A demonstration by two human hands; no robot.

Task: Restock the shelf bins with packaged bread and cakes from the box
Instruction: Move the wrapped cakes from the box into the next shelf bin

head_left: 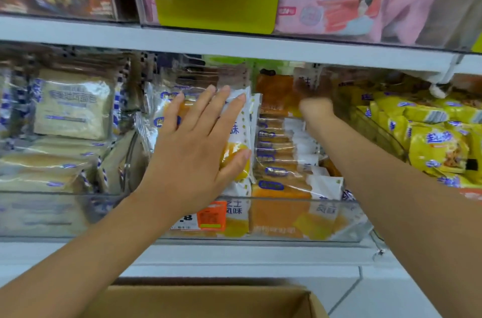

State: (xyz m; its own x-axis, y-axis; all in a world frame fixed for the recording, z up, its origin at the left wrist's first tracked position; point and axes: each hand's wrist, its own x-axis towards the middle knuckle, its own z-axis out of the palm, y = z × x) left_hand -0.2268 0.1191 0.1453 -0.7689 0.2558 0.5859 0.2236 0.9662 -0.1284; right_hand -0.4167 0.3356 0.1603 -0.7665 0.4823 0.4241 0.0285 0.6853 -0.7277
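My left hand (198, 145) lies flat with fingers spread against a white and orange cake pack (241, 135) standing in the middle clear bin (287, 235). My right hand (315, 109) reaches deep into the same bin's right row of stacked orange cake packs (284, 161); it is blurred and looks curled at an orange pack at the back (276, 93), but I cannot tell if it grips it. The cardboard box (208, 302) sits open below the shelf at the bottom of the view.
A bin of pale bread packs (73, 106) stands on the left, a bin of yellow packs (430, 140) on the right. The upper shelf (234, 41) carries cookie, green and pink packages. An orange price tag (211, 216) hangs on the bin front.
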